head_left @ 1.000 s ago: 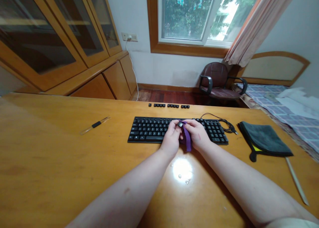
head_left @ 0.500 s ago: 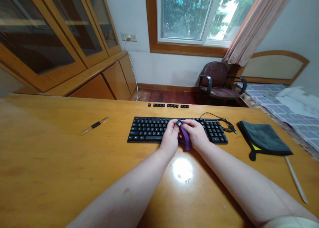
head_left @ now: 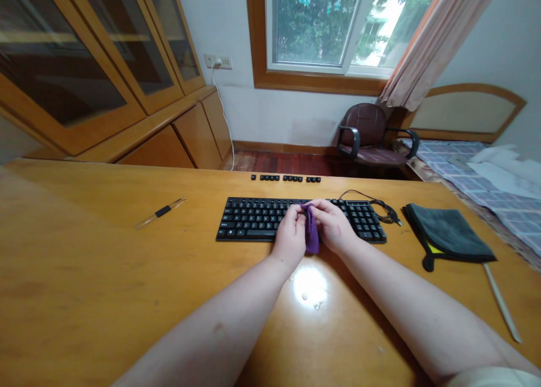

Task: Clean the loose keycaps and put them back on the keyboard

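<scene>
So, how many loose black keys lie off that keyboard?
12 along the far edge of the desk: from left, a single key, then groups of four, four and three. The left hand or right hand may hide another.

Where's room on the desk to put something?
The biggest free patch on the desk is between the thin tool and the left arm. A smaller one lies between that tool and the keyboard. It's crowded where the left hand and right hand hold a purple cloth at the keyboard, and by the cord and grey cloth.
</scene>
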Tool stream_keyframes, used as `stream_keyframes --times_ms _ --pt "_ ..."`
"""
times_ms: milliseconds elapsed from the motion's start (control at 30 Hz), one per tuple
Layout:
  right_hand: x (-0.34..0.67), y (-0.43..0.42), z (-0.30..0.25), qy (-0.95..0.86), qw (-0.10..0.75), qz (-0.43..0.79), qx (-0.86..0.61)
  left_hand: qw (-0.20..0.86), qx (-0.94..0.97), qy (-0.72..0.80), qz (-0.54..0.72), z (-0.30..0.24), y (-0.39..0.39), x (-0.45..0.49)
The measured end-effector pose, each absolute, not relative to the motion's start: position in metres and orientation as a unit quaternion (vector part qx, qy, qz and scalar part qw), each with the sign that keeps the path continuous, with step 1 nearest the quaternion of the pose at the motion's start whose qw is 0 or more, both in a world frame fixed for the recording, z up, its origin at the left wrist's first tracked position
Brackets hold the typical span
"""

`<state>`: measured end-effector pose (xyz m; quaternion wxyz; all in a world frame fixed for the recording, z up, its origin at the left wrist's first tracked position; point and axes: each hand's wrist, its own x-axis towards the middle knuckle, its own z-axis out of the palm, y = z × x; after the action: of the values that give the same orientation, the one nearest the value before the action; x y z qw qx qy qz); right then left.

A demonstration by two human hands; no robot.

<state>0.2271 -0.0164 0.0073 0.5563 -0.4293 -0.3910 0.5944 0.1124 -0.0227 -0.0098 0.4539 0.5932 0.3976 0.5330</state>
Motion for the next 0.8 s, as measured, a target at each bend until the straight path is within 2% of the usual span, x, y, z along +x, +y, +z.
stream_keyframes --times_ms 267,400,467,633,800 --pt "0.225 -0.018 0.007 -0.43 0.571 0.571 -0.405 0.423 0.62 0.401 0.525 -0.006 -0.024 0.111" --pt "0.225 -0.015 0.004 -0.422 0.593 0.556 -0.401 0.418 0.655 0.354 0.52 -0.005 -0.027 0.112" --pt "0.224 -0.015 0.005 -0.424 0.598 0.544 -0.408 0.452 0.648 0.334 0.514 -0.005 -0.029 0.113" --pt "0.228 -0.017 0.011 -0.405 0.603 0.53 -0.438 0.62 0.521 0.28 0.515 -0.004 -0.031 0.119" --pt "0.237 -0.01 0.013 -0.417 0.642 0.496 -0.409 0.661 0.479 0.24 0.526 -0.004 -0.03 0.119"
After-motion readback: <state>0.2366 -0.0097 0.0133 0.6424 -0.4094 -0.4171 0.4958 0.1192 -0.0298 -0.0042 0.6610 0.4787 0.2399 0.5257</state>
